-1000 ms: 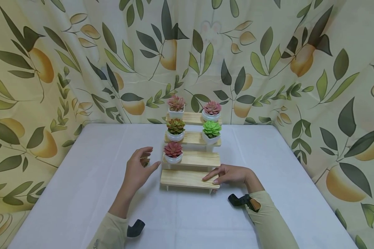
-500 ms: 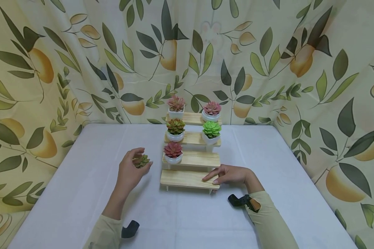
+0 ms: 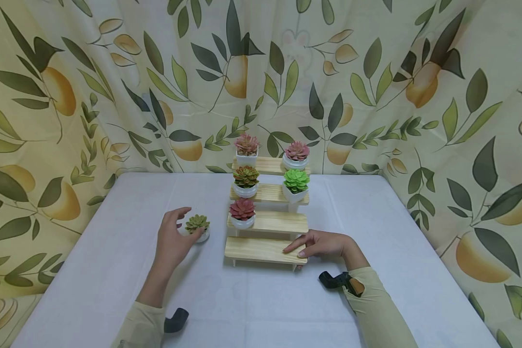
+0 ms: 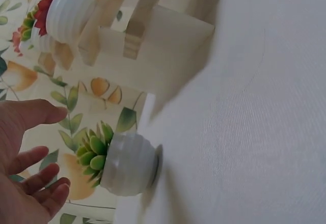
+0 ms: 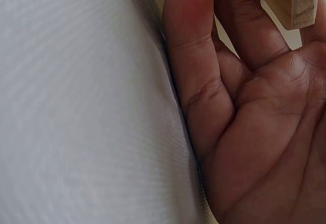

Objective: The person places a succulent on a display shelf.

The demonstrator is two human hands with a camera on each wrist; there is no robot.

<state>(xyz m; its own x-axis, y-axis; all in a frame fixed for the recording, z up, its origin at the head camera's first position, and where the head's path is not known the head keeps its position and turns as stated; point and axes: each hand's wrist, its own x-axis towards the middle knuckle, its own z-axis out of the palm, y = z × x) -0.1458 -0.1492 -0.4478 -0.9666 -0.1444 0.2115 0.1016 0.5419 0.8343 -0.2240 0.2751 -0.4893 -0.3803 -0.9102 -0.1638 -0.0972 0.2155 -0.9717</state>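
Observation:
A green succulent in a white round pot (image 3: 197,227) stands on the white table, left of the stepped wooden plant stand (image 3: 265,249). My left hand (image 3: 174,241) is around its near left side, fingers spread. In the left wrist view, a gap shows between those fingers (image 4: 46,183) and the pot (image 4: 130,164). My right hand (image 3: 326,244) holds the right end of the stand's lowest board, thumb and index finger on top, other fingers lower down. In the right wrist view, the board's corner (image 5: 293,5) shows between the fingers, with the little finger along the tablecloth.
On the stand's upper boards are several potted succulents, among them a red one (image 3: 242,212), a bright green one (image 3: 296,184) and a pink one (image 3: 296,153). A leaf-and-fruit patterned curtain (image 3: 261,72) hangs behind the table (image 3: 261,309).
My left hand has drawn back to the left, away from the stand, uncovering the green succulent and its pot. My right hand has stayed on the stand.

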